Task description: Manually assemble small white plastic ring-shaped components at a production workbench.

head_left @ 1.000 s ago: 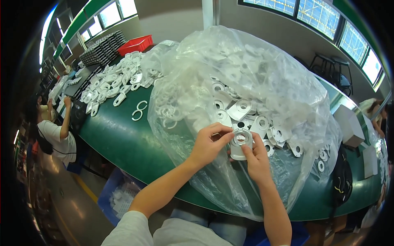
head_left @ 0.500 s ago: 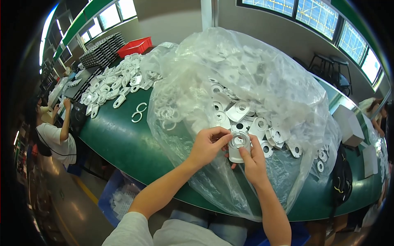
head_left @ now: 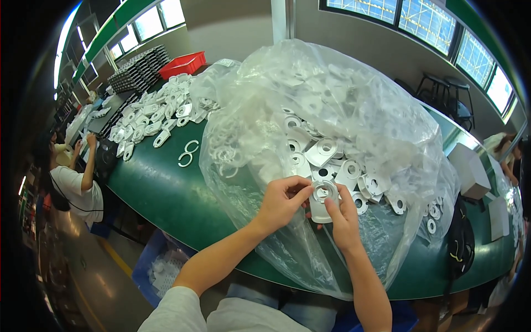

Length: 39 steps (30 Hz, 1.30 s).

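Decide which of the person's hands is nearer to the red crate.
Left. The left hand is on the side of the white plastic part facing the red crate; the right hand is farther away.

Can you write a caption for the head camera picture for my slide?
Both hands, left hand and right hand, hold a white plastic part over a clear bag of parts on a green table.
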Each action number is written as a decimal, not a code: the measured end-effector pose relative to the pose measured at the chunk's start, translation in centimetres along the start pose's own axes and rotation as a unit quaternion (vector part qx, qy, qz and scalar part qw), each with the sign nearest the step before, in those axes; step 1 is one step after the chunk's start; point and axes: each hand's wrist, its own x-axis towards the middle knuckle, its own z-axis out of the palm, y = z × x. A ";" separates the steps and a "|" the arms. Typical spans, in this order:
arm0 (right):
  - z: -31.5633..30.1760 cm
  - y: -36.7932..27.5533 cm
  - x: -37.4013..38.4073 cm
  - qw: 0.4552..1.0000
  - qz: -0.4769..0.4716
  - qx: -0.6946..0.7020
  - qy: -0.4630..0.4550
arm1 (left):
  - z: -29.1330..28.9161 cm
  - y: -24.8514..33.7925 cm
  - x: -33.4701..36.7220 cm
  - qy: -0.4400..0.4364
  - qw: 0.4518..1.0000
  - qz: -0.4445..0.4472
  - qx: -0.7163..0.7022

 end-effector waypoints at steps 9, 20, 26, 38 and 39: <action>-0.6 0.1 0.1 0.999 -0.014 -0.031 0.039 | 0.3 0.5 0.2 -0.001 0.993 0.114 0.034; -0.4 1.0 0.1 0.986 -0.090 -0.136 0.018 | -0.4 1.4 0.2 -0.060 0.989 0.115 0.075; -0.6 0.8 -0.1 0.992 -0.033 -0.117 0.014 | -0.7 1.2 0.4 -0.065 0.983 0.127 0.113; 0.0 0.2 -0.3 0.980 -0.061 -0.183 0.057 | 0.2 0.9 -0.4 -0.011 0.980 0.148 0.130; 0.0 0.1 -0.3 0.978 -0.068 -0.189 0.062 | 0.2 0.7 -0.4 -0.013 0.984 0.142 0.104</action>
